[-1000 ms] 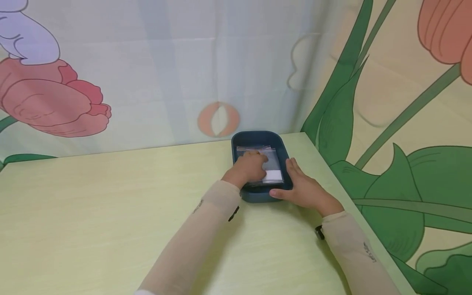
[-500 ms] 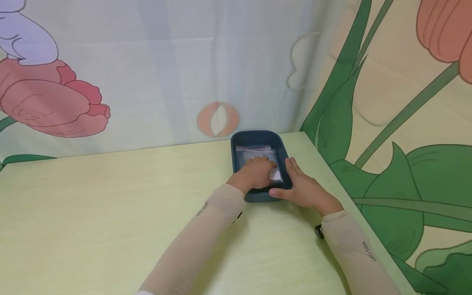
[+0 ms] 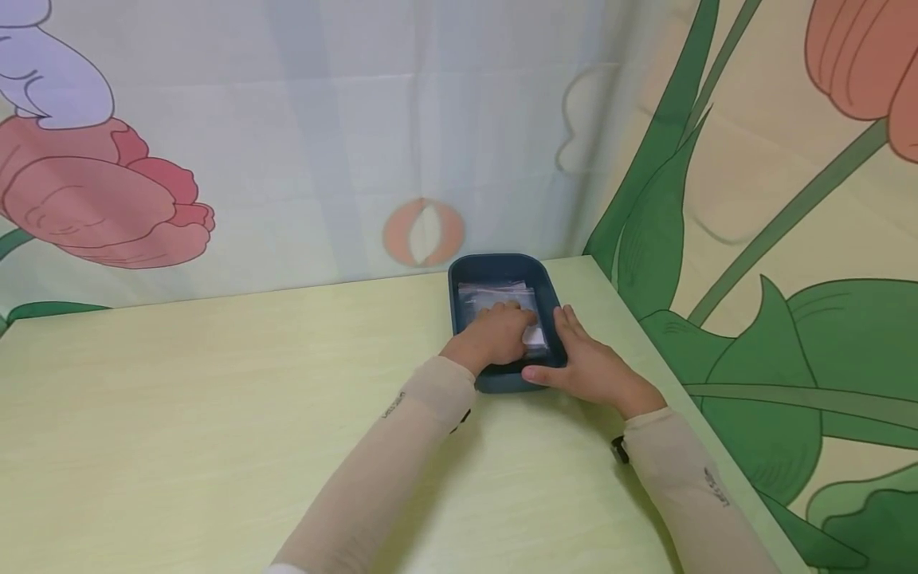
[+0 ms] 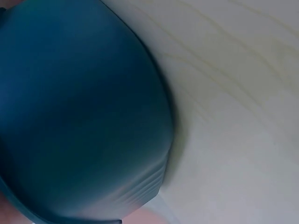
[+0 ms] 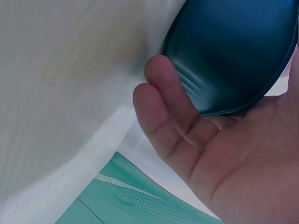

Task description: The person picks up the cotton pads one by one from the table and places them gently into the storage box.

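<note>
A dark blue plastic box point(image 3: 505, 384) stands at the table's far right corner, with clear zip-lock bags point(image 3: 496, 294) lying flat inside. A white patch shows on the top bag. My left hand point(image 3: 493, 335) reaches over the near left side into the box, and its fingers overlap the bags; I cannot tell whether they pinch one. Only the outer wall of the box point(image 4: 88, 112) fills the left wrist view. At the near right corner my right hand point(image 3: 591, 368) rests against the box, thumb on the front, fingers fairly straight along the right side, as the right wrist view also shows.
The pale yellow table point(image 3: 215, 414) stretches to the left and front. A printed cloth point(image 3: 344, 143) hangs right behind the box, and another with green leaves point(image 3: 760, 383) runs along the table's right edge.
My left hand has moved right and slightly toward me within the box, over the bags' white patch. Lately the bags have shifted slightly under it. My right hand stays at the corner.
</note>
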A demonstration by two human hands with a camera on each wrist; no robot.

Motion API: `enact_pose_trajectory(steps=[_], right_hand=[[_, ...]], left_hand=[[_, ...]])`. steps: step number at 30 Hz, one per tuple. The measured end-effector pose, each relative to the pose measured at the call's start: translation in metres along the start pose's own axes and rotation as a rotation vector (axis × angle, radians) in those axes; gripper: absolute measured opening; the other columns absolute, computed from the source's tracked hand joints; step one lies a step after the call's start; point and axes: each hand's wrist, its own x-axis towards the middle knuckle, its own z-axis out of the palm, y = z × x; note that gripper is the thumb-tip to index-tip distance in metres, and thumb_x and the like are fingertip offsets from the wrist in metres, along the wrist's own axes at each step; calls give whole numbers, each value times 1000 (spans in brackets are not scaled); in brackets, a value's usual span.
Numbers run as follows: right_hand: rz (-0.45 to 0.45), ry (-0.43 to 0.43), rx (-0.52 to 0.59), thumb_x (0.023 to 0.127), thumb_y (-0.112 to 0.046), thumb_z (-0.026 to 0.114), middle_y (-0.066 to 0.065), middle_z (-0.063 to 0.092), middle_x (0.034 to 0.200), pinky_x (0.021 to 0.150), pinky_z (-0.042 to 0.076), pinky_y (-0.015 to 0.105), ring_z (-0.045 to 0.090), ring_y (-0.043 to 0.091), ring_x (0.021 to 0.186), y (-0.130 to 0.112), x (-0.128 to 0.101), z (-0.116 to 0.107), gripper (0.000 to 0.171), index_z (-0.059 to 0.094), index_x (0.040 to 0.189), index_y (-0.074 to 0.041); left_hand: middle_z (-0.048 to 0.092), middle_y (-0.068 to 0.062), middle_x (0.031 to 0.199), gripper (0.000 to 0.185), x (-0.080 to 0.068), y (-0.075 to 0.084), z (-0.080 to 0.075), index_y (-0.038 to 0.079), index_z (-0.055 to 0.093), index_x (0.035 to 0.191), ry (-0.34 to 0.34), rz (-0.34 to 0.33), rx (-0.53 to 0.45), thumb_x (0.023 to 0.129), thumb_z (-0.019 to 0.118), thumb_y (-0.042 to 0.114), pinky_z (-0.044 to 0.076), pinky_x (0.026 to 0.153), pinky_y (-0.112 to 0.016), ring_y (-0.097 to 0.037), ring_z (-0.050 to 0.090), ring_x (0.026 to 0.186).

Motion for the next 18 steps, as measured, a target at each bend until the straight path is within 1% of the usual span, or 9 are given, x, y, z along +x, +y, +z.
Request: enact_pose_trajectory(steps=[5, 7, 11, 14, 16, 18], right_hand=[[4, -3, 1, 85, -75, 60, 21, -9, 166, 112, 26, 62, 19, 48, 146, 0, 0, 0, 123, -3, 160, 0], [4, 0, -1, 85, -75, 60, 21, -9, 166, 112, 26, 62, 18, 48, 146, -1, 0, -1, 123, -3, 160, 0], [4, -1, 3, 85, -75, 60, 20, -9, 166, 112, 25, 63, 18, 48, 146, -2, 0, -1, 123, -3, 160, -1], [1, -6, 5, 85, -75, 60, 20, -10, 166, 111, 26, 62, 18, 47, 146, -2, 0, -1, 123, -4, 160, -1], [-2, -9, 2, 86, -74, 60, 20, -10, 166, 111, 27, 61, 19, 47, 146, -1, 0, -1, 123, -4, 160, 0], [-2, -11, 4, 86, -74, 60, 21, -10, 166, 111, 28, 61, 19, 47, 146, -1, 0, -1, 122, -4, 159, 0]], left_hand=[[57, -10, 133, 42, -1, 1, 1, 15, 58, 142, 7, 4, 13, 100, 61, 21, 44, 101, -48, -28, 54, 120], [56, -10, 130, 40, -3, 1, 1, 14, 58, 139, 19, -3, 3, 100, 62, 21, 46, 99, -46, -27, 55, 116], [54, -8, 121, 27, -6, 1, 0, 15, 60, 124, 41, -5, -23, 99, 64, 21, 49, 90, -41, -22, 56, 104], [54, -7, 116, 15, -7, 1, 0, 15, 65, 114, 36, 16, -14, 100, 62, 20, 49, 84, -37, -21, 54, 97], [54, -6, 116, 14, -8, 1, 1, 15, 68, 110, 27, 28, -5, 101, 60, 21, 50, 83, -37, -20, 54, 96], [54, -6, 116, 16, -8, 0, 2, 15, 70, 111, 20, 36, -2, 101, 59, 21, 50, 83, -36, -21, 54, 97]])
